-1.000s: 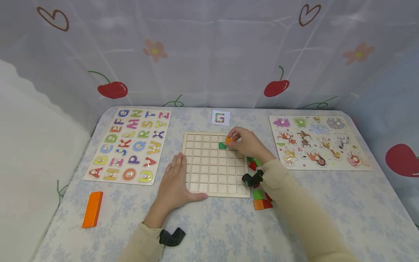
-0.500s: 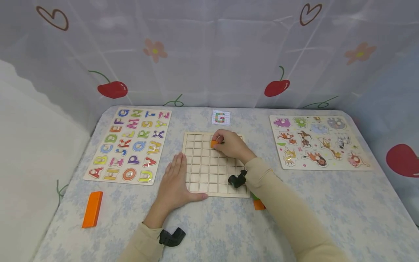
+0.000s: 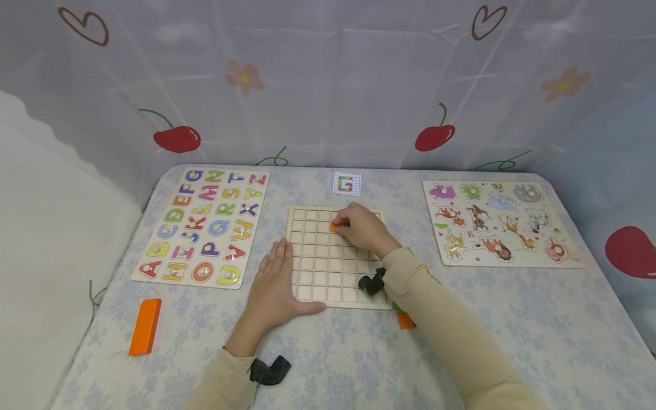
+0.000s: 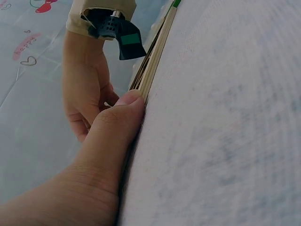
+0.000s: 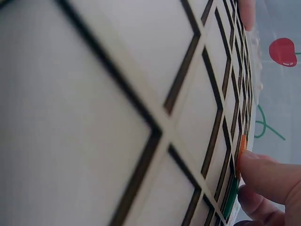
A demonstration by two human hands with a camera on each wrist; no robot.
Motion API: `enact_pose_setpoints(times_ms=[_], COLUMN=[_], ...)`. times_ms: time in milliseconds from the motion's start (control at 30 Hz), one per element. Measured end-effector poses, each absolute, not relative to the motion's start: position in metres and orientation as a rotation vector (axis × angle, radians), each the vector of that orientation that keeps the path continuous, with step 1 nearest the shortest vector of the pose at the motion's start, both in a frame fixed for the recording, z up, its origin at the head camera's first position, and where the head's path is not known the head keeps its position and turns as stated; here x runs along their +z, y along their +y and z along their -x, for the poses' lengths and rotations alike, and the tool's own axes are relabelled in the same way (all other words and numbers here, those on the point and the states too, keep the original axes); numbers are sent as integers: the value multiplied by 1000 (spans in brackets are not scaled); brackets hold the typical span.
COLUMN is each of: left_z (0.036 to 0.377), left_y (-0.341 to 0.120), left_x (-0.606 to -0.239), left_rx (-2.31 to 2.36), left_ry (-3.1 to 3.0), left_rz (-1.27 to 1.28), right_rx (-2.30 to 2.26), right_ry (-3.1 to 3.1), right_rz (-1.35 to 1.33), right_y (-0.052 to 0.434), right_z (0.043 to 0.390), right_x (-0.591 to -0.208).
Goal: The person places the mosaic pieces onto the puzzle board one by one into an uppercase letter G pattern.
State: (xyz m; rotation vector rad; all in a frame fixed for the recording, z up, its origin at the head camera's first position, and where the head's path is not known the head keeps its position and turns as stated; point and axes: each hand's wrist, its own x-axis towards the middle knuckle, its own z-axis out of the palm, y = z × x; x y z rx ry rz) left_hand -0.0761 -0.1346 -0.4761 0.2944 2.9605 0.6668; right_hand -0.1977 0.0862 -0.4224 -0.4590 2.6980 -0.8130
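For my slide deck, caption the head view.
Left hand rests against the gridded board; right hand pinches an orange tile near its far edge.

Pale table [image 3: 338, 359]: gridded board [image 3: 321, 265], card [image 3: 347, 184], apparently tiles [image 3: 406, 321]

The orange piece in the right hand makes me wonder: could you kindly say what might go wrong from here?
The right hand pinches the orange piece close beside the green piece, so it might nudge that one askew. The right sleeve crosses over loose pieces beside the grid board and could drag or scatter them.
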Motion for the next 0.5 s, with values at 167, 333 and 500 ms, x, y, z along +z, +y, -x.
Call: enact_pose_setpoints(times_ms=[167, 333, 500], left_z=[76, 77, 76], left_y=[-134, -134, -133], left_x=[-477, -478, -478], left_rx=[665, 662, 676], left_ry=[2961, 2961, 2963], left_rz=[-293, -285, -284], right_rx=[-839, -927, -938], right_ry=[2654, 2670, 2691], right_rz=[503, 477, 409], right_y=[96, 123, 160], right_z=[195, 192, 185], right_x=[-415, -406, -400])
